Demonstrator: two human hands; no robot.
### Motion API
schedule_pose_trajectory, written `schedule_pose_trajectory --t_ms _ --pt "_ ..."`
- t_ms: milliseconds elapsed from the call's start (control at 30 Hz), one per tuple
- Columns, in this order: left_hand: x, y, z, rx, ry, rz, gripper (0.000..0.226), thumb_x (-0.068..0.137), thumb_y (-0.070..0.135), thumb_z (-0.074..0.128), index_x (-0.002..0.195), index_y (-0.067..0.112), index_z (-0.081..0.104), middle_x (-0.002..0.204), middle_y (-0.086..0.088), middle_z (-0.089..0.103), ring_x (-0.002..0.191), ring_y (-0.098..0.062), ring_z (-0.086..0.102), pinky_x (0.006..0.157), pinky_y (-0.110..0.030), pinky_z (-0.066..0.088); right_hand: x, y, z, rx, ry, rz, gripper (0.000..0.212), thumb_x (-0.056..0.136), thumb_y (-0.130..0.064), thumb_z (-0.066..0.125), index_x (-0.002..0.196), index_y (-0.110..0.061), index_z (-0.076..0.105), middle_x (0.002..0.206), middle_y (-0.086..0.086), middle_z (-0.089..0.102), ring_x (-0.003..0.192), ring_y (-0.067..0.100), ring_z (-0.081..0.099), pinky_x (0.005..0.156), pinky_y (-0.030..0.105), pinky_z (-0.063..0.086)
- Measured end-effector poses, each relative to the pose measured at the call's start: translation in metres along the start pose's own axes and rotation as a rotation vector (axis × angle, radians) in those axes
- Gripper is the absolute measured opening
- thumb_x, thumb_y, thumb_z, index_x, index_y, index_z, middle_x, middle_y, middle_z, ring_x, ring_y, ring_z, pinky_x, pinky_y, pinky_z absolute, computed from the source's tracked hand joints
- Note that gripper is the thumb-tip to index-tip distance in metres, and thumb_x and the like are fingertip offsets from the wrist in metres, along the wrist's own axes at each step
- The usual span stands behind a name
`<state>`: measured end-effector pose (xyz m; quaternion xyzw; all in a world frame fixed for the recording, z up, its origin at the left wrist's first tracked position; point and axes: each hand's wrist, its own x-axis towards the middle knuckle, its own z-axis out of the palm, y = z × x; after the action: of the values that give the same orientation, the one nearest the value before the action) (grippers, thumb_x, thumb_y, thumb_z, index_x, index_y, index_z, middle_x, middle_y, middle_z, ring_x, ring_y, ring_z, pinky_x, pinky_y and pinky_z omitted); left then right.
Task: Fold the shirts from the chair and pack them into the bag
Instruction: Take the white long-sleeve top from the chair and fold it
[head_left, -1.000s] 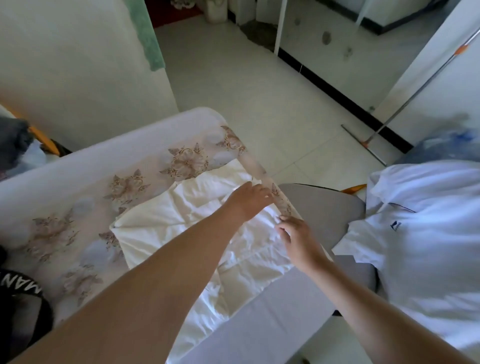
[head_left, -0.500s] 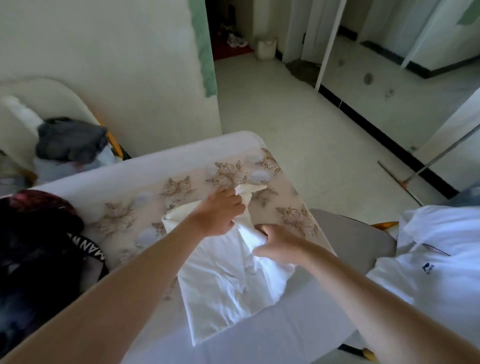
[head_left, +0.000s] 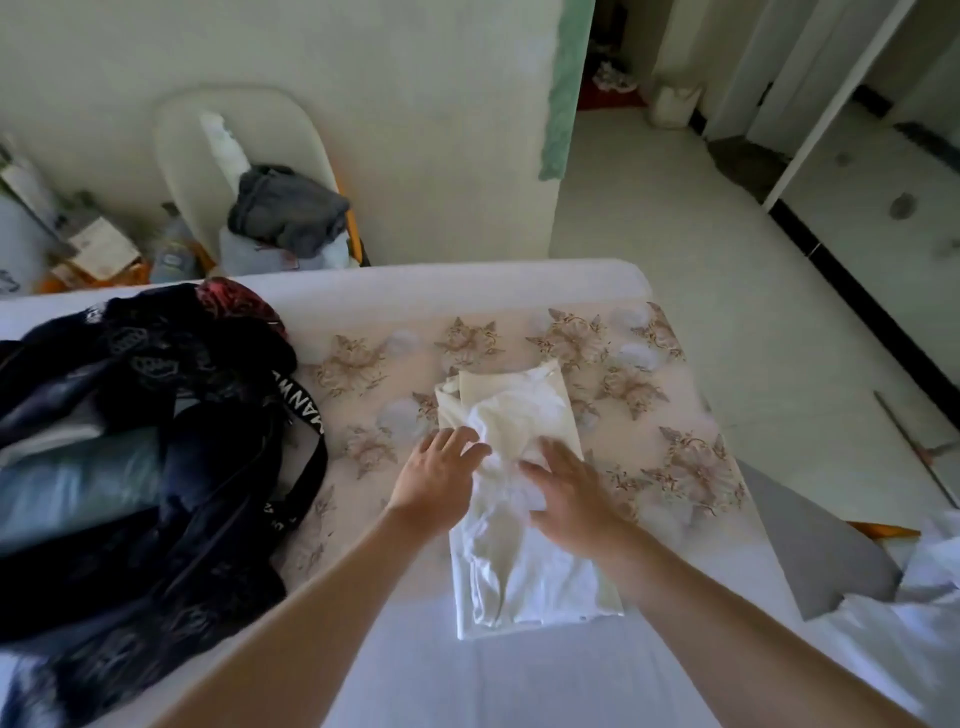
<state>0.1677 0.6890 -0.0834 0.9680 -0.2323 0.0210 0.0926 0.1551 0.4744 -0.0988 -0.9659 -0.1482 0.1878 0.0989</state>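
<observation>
Nearest me, at 4 o'clock, a loose white shirt (head_left: 904, 629) lies over the grey chair (head_left: 810, 556). At centre, my left hand (head_left: 436, 480) and right hand (head_left: 569, 491) press flat, fingers straight and slightly spread, on the folded shirt (head_left: 524, 410) on the floral bed (head_left: 680, 415). The dark bag (head_left: 156, 395) lies on the bed at 9 o'clock.

Pale plaster wall (head_left: 363, 78) stands behind the bed (head_left: 467, 291). Light tiled floor (head_left: 675, 234) lies to the right, edged by a black skirting strip (head_left: 841, 280). A doorway (head_left: 613, 62) opens past the wall's corner. Lighting: soft daylight.
</observation>
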Motion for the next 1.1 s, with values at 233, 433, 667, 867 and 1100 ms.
schedule_pose_trajectory --t_ms 233,433,667,867,1100 --pt "0.017 -0.004 0.035 0.015 -0.373 -0.076 0.068 0.102 0.049 0.031 0.157 0.028 -0.003 0.164 -0.005 -0.018 0.151 -0.026 -0.015 0.122 -0.048 -0.006 -0.007 0.001 0.025 -0.15 -0.037 -0.098 0.092 0.091 -0.064 0.049 0.159 -0.026 0.001 0.164 0.007 -0.02 0.149 0.025 -0.024 0.123 0.05 -0.003" --pt "-0.016 0.021 0.035 0.136 -0.229 -0.141 0.07 0.101 0.021 0.031 0.153 0.011 -0.014 0.159 -0.014 -0.027 0.146 -0.032 -0.026 0.12 -0.05 -0.012 -0.032 0.007 0.055 -0.217 0.09 -0.135 0.076 0.097 -0.06 0.026 0.157 -0.015 0.021 0.164 0.018 0.013 0.153 0.033 0.007 0.122 0.047 0.017" --pt "-0.09 0.046 0.057 -0.009 -0.302 -0.001 0.076 0.09 0.053 0.041 0.153 0.013 0.031 0.162 -0.01 0.022 0.15 -0.029 0.016 0.116 -0.047 0.019 -0.056 0.005 0.053 -0.228 0.022 -0.192 0.089 0.09 -0.066 0.04 0.155 -0.008 0.027 0.164 0.018 0.016 0.152 0.031 0.011 0.117 0.045 0.014" --pt "-0.108 0.052 0.051 0.04 -0.292 0.015 0.076 0.085 0.05 0.053 0.145 0.004 0.045 0.156 -0.012 0.035 0.146 -0.027 0.026 0.117 -0.043 0.023 -0.091 0.024 0.052 -0.304 0.024 -0.351 0.093 0.08 -0.059 0.057 0.156 -0.016 0.026 0.165 0.016 0.008 0.152 0.031 0.012 0.122 0.045 0.019" --pt "-0.111 0.072 0.047 0.04 -0.362 0.049 0.098 0.082 0.069 0.033 0.157 0.008 0.013 0.165 -0.009 -0.001 0.152 -0.028 -0.006 0.122 -0.036 -0.003 -0.083 0.008 0.041 -0.349 0.113 -0.341 0.079 0.062 -0.003 0.07 0.139 -0.011 0.055 0.142 0.019 0.052 0.123 0.034 0.059 0.093 0.04 0.056"
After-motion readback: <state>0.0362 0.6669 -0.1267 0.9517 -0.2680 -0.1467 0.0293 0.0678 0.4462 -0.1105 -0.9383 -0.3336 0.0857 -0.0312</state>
